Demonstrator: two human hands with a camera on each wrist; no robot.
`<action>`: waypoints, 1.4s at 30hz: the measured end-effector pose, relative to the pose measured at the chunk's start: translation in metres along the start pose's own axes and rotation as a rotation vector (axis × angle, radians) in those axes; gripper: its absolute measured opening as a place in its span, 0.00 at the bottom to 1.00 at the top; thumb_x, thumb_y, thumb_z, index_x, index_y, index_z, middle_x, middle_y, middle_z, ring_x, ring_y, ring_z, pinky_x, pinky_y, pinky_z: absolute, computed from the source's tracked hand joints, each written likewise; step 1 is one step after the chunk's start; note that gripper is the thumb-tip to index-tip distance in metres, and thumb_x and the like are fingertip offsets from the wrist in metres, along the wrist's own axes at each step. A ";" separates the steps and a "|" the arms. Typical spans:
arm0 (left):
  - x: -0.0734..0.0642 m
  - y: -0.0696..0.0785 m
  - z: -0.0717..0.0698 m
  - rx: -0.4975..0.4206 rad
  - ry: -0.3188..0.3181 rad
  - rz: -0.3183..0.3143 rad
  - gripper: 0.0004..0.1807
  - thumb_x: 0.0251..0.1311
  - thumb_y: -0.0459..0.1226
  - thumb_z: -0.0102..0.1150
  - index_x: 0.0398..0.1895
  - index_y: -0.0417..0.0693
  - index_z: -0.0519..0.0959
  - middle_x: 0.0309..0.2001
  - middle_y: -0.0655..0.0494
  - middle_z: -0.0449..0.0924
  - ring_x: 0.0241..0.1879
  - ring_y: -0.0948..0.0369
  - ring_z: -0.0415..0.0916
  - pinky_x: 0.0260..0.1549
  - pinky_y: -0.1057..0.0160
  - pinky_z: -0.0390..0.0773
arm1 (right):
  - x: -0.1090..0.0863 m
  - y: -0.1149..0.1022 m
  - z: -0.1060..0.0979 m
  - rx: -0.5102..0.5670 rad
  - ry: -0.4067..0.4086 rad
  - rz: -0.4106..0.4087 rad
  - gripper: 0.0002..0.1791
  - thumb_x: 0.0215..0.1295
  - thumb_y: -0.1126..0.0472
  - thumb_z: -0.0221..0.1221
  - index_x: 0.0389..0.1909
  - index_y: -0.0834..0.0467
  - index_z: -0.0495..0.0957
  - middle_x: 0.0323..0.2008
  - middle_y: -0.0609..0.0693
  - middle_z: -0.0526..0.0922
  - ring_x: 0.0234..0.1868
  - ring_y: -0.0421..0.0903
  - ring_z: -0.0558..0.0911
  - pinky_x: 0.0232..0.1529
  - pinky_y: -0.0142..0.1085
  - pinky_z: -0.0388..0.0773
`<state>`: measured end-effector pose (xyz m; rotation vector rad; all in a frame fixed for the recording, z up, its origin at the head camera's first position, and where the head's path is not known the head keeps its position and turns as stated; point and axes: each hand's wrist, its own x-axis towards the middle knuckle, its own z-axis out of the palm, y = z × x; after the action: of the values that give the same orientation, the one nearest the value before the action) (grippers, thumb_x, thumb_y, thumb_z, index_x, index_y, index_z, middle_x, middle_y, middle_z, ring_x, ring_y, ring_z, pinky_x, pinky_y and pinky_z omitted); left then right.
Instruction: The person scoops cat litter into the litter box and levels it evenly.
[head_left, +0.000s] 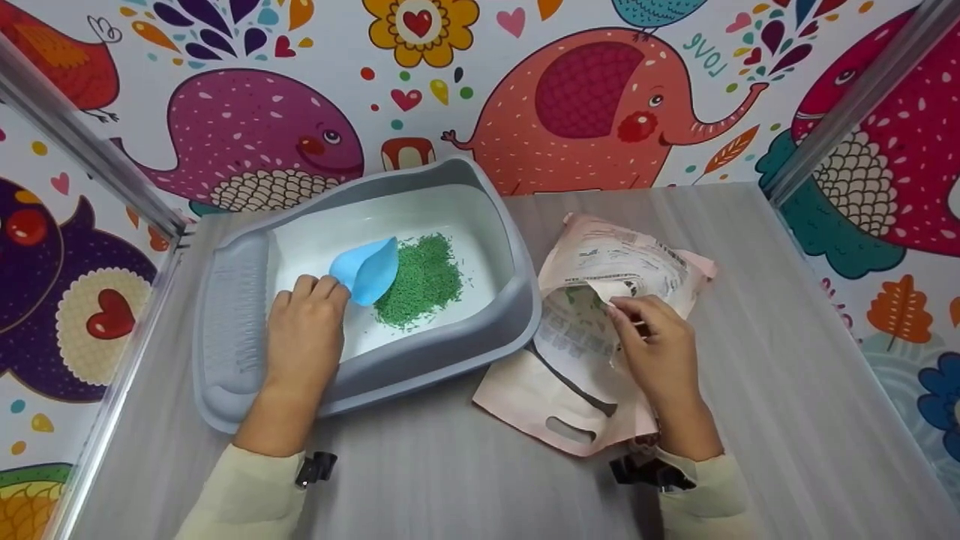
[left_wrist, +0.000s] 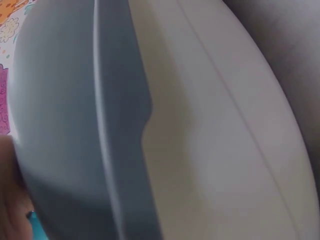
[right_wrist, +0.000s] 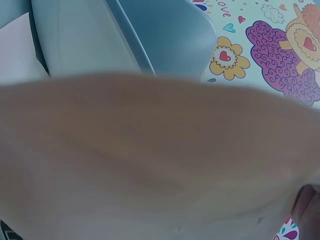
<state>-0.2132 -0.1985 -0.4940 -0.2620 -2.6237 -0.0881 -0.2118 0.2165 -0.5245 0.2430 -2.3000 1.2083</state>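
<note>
My left hand [head_left: 306, 330] grips the handle end of a light blue scoop [head_left: 367, 271], reaching over the near side of a grey litter box [head_left: 439, 366] with a white inside. The scoop's bowl overlaps the left side of a heap of green pellets [head_left: 420, 281] on the box floor. To the right, my right hand [head_left: 660, 349] pinches the edge of an open pink litter bag [head_left: 630, 259] lying on its side; a few green bits show inside its mouth. The left wrist view shows mostly the box wall [left_wrist: 60, 120]. A blurred hand [right_wrist: 150, 150] fills much of the right wrist view.
The box and bag stand on a grey wood-grain table [head_left: 450, 472]. The bag's flap with a handle slot [head_left: 540, 405] spreads toward the front, beside the box. Behind and at both sides rise walls with printed animals [head_left: 585, 112], framed by metal posts [head_left: 855, 97].
</note>
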 end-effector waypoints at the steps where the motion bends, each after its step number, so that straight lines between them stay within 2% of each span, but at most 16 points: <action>1: 0.001 0.000 0.001 -0.028 -0.009 -0.019 0.07 0.54 0.22 0.63 0.35 0.38 0.81 0.39 0.45 0.83 0.45 0.43 0.77 0.39 0.47 0.73 | 0.000 0.000 0.000 0.004 -0.001 0.000 0.06 0.63 0.71 0.69 0.40 0.62 0.89 0.35 0.52 0.89 0.35 0.29 0.81 0.35 0.17 0.78; 9: 0.013 -0.001 0.012 -0.354 -0.126 -0.222 0.11 0.58 0.26 0.67 0.44 0.35 0.83 0.47 0.40 0.85 0.51 0.40 0.77 0.52 0.43 0.73 | 0.000 0.000 0.001 0.018 -0.001 -0.006 0.06 0.63 0.70 0.69 0.39 0.62 0.89 0.35 0.52 0.89 0.35 0.30 0.82 0.35 0.17 0.79; 13: 0.019 -0.002 0.020 -0.470 -0.211 -0.293 0.12 0.59 0.26 0.66 0.47 0.31 0.83 0.50 0.37 0.85 0.52 0.40 0.76 0.56 0.43 0.76 | 0.000 -0.001 0.000 0.015 0.000 -0.014 0.04 0.63 0.69 0.69 0.39 0.61 0.89 0.34 0.50 0.89 0.34 0.30 0.82 0.35 0.17 0.78; 17: 0.023 -0.003 0.025 -0.565 -0.304 -0.361 0.14 0.62 0.27 0.65 0.50 0.30 0.82 0.53 0.36 0.84 0.53 0.41 0.75 0.56 0.44 0.78 | 0.000 -0.001 0.000 0.018 -0.001 -0.019 0.04 0.63 0.69 0.69 0.38 0.61 0.89 0.34 0.51 0.89 0.34 0.30 0.81 0.34 0.17 0.78; 21: 0.025 -0.006 0.030 -0.592 -0.361 -0.393 0.14 0.62 0.27 0.65 0.50 0.30 0.82 0.52 0.36 0.84 0.54 0.42 0.77 0.56 0.44 0.78 | 0.000 0.000 0.001 0.020 -0.001 -0.028 0.05 0.63 0.69 0.69 0.39 0.61 0.89 0.34 0.51 0.89 0.34 0.30 0.81 0.35 0.17 0.78; 29: 0.025 -0.010 0.034 -0.588 -0.416 -0.420 0.14 0.61 0.28 0.67 0.49 0.29 0.84 0.49 0.35 0.84 0.52 0.41 0.82 0.55 0.44 0.81 | 0.000 -0.001 0.001 0.020 -0.004 -0.012 0.05 0.63 0.69 0.69 0.39 0.61 0.89 0.34 0.51 0.89 0.35 0.30 0.82 0.35 0.17 0.78; 36: 0.029 -0.010 0.036 -0.589 -0.475 -0.487 0.15 0.62 0.29 0.67 0.51 0.31 0.85 0.54 0.35 0.85 0.56 0.42 0.82 0.56 0.46 0.82 | 0.000 -0.001 0.002 0.004 0.002 -0.015 0.05 0.63 0.70 0.69 0.40 0.62 0.89 0.35 0.52 0.89 0.35 0.28 0.81 0.35 0.16 0.78; 42: 0.030 -0.007 0.037 -0.585 -0.483 -0.516 0.14 0.61 0.28 0.66 0.50 0.31 0.85 0.52 0.36 0.86 0.55 0.43 0.83 0.55 0.46 0.82 | 0.000 0.000 0.002 -0.023 0.007 -0.020 0.06 0.63 0.70 0.69 0.40 0.61 0.89 0.34 0.52 0.89 0.34 0.28 0.81 0.35 0.15 0.77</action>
<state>-0.2584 -0.1963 -0.5119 0.2444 -3.0123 -1.0955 -0.2126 0.2146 -0.5256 0.2522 -2.2988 1.1700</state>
